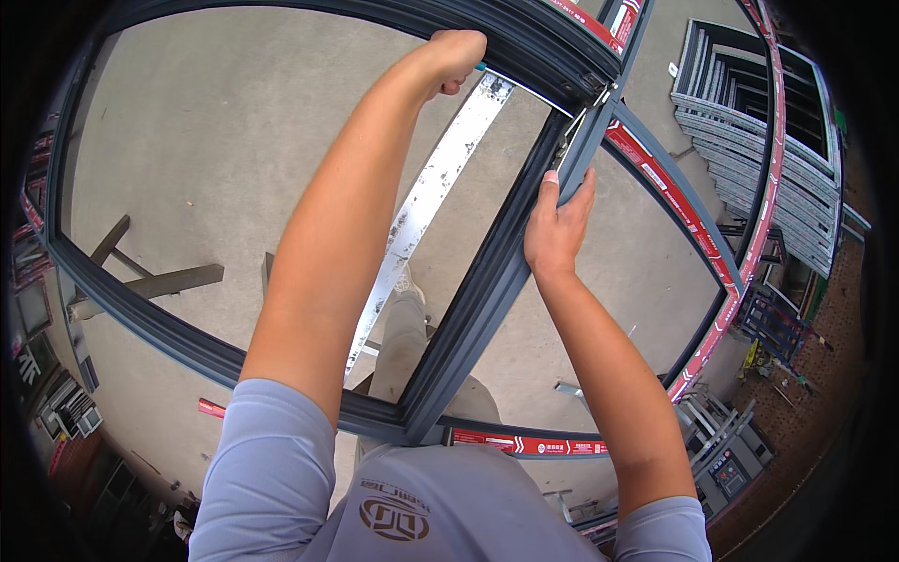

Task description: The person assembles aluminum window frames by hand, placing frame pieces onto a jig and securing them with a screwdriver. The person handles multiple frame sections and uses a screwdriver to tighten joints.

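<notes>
A large dark grey window frame [145, 298] spans the view in front of me. My left hand [457, 58] is closed in a fist over its far bar. A small teal end [481, 66] pokes out of that fist, and a thin pale line runs from it toward the corner; most of what I hold is hidden. My right hand [559, 225] grips the frame's middle bar [478, 304], thumb on top and fingers over the right side. Just beyond the thumb, a metal hinge arm [573, 131] lies along the bar near the corner.
A scuffed white support beam [426, 201] passes beneath the frame. Red protective tape [660, 178] covers the right-hand frame sections. Several stacked frames [763, 140] stand at the far right. A trestle leg [150, 286] shows at left, and a grey machine [726, 459] at lower right.
</notes>
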`<state>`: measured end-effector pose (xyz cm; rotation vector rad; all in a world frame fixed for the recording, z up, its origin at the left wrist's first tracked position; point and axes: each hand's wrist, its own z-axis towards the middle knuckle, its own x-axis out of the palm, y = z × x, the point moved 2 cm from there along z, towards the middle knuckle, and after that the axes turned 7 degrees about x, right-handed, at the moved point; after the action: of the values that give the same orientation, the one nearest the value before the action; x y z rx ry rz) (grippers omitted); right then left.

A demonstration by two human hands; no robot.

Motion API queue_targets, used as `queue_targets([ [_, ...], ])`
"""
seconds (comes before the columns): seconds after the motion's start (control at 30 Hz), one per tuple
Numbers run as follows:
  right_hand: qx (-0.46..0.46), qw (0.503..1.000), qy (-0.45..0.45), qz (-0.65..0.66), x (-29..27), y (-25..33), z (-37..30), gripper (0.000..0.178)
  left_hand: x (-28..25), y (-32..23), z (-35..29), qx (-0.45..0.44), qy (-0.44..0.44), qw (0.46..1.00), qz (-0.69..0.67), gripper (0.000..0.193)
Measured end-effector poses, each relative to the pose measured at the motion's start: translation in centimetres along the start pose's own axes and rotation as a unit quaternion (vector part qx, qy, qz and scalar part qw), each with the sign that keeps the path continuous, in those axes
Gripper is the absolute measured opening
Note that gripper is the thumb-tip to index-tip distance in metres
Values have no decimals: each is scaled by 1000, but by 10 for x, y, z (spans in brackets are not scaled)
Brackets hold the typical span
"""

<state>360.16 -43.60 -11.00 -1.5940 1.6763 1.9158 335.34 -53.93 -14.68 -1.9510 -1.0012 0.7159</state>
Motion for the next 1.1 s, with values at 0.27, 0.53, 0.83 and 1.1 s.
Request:
queue_targets([
  [0.27,-6,1000,-4,-11,-1,2,0,77,6,22,-1,184,-131,965,134,46],
  [0.53,-5,1000,-5,-4,0,1,1,77,16,19,-18,197,-182,949,167,51],
  [0.83,-6,1000,-6,-4,0,0,1,76,16,26,-8,219,-216,946,98,50],
  [1.1,-5,1000,-3,3,1,-1,1,77,22,30,-9,192,-200,958,80,51],
])
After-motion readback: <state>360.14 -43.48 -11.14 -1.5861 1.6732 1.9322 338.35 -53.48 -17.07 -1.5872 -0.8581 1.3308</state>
